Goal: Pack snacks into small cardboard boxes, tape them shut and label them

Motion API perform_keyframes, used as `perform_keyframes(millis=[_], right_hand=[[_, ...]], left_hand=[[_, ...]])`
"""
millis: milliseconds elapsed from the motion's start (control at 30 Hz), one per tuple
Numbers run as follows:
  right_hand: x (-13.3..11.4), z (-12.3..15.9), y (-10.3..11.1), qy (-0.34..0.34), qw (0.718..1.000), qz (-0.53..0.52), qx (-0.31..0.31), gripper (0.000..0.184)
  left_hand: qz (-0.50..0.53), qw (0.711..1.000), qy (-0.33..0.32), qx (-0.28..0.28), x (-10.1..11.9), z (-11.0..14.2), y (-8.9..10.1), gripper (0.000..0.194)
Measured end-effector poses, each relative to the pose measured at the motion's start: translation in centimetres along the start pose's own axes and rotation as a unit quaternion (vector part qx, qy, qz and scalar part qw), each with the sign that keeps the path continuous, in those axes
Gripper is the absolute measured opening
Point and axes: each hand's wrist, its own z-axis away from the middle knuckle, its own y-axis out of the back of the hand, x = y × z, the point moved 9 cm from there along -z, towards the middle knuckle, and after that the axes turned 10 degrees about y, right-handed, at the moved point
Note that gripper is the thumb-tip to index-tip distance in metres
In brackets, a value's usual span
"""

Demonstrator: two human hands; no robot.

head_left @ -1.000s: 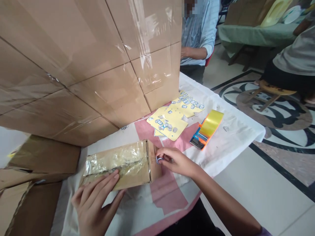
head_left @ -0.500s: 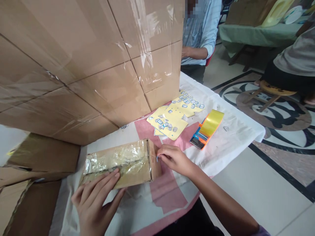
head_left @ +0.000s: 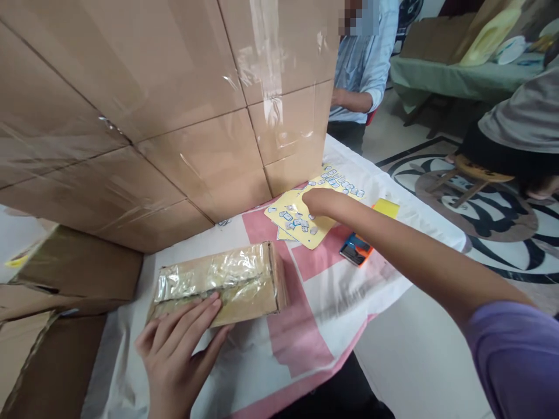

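Observation:
My left hand (head_left: 177, 352) lies flat with fingers stretched against the near side of a small cardboard box (head_left: 218, 282) wrapped in crinkled clear tape. My right hand (head_left: 321, 202) is reached out over the yellow sticker sheets (head_left: 305, 218), fingers curled down onto the small blue-and-white stickers; whether it holds one I cannot make out. My right forearm crosses over an orange-and-blue tape dispenser (head_left: 358, 247) with a yellow roll.
A tall wall of taped cardboard boxes (head_left: 174, 105) stands behind the table with its white and pink cloth (head_left: 305, 326). More flattened cardboard (head_left: 65, 279) lies at left. One person in a light blue shirt (head_left: 362, 64) sits behind; another sits on a stool (head_left: 476, 174) at right.
My right hand left the end of the small box and reached forward to the yellow sticker sheets. My left hand stayed on the box.

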Motion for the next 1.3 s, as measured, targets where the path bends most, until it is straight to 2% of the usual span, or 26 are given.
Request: perform_keyframes(millis=[67,133,267,333,500,633,700,733,800,867,967,1100,1200,1300], right_hand=[[0.8,-1.8,-1.0,-0.025,0.999,0.019,-0.035,0.03],[1.5,-2.4,-2.3,-0.04,0.997,0.035,-0.06,0.034],[2.3,-1.4,-3.5,-0.045,0.997,0.041,-0.043,0.04],[2.6,-0.8,-3.5,-0.043,0.998,0.034,-0.02,0.043],[4.0,0.1,-2.7,-0.03,1.0,-0.005,0.002,0.028],[4.6,1.6,-1.3,-0.001,0.999,-0.044,0.03,0.035],[3.0,3.3,-1.4,0.061,0.988,-0.133,0.054,0.03],[1.5,4.5,-1.7,0.107,0.971,-0.205,0.065,0.025],[-2.2,7.0,-2.6,0.207,0.904,-0.364,0.086,0.015],[-5.7,9.3,-3.9,0.277,0.839,-0.456,0.109,0.012],[-9.4,11.1,-5.6,0.321,0.787,-0.5,0.167,0.01],[-11.2,10.7,-7.0,0.32,0.781,-0.499,0.196,0.007],[-11.1,10.3,-7.3,0.324,0.793,-0.477,0.198,0.007],[-11.2,10.8,-6.6,0.36,0.809,-0.405,0.226,0.008]], left_hand=[[0.001,1.0,-0.004,-0.003,0.0,0.1,-0.1,0.049],[0.005,1.0,-0.003,-0.009,-0.2,0.2,-0.1,0.046],[0.013,1.0,-0.003,-0.008,-0.3,0.1,-0.1,0.045],[0.016,1.0,-0.005,-0.008,-0.3,0.1,-0.1,0.047],[0.021,1.0,-0.001,-0.003,-0.2,0.0,-0.1,0.041],[0.026,1.0,-0.007,-0.002,-0.2,0.2,0.1,0.041],[0.027,1.0,-0.001,-0.001,-0.6,0.4,0.2,0.044],[0.027,1.0,0.003,-0.001,-0.8,0.4,0.3,0.045],[0.028,0.999,0.016,0.001,-1.2,0.6,0.5,0.047],[0.033,0.999,0.029,0.004,-1.4,0.6,0.6,0.046],[0.035,0.999,0.037,0.002,-1.2,0.5,0.6,0.04],[0.026,0.999,0.025,-0.009,-0.5,0.3,0.2,0.038],[0.02,1.0,0.015,-0.01,-0.2,0.3,0.1,0.039],[0.018,1.0,0.018,-0.011,-0.2,0.4,-0.1,0.04]])
